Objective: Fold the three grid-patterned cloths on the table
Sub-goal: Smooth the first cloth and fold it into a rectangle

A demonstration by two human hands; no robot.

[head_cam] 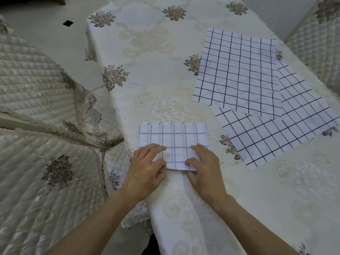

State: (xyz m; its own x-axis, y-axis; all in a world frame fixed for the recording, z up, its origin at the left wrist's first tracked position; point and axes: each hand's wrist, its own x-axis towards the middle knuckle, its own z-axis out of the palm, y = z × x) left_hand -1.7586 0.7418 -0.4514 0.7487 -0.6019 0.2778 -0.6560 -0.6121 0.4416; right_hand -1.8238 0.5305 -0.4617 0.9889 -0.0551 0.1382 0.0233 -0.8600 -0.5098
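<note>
Your left hand [145, 172] and right hand [207, 172] are bare, and both forearms [103, 218] show bare from the wrists down to the lower edge of the view.

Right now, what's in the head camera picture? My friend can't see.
A left hand and a right hand pinch the near edge of a folded grid cloth on a flowery tablecloth. To the right, a flat grid cloth overlaps a second cloth.

- The folded cloth [173, 138] nearest you: white, with faint grey-blue grid lines.
- Upper flat cloth [237, 70]: white, with a dark, near-black grid.
- Lower flat cloth [276, 129]: same white ground and dark grid.
- Surface covering [147, 52]: cream, with pale scrollwork and brown-grey flower sprays.
</note>
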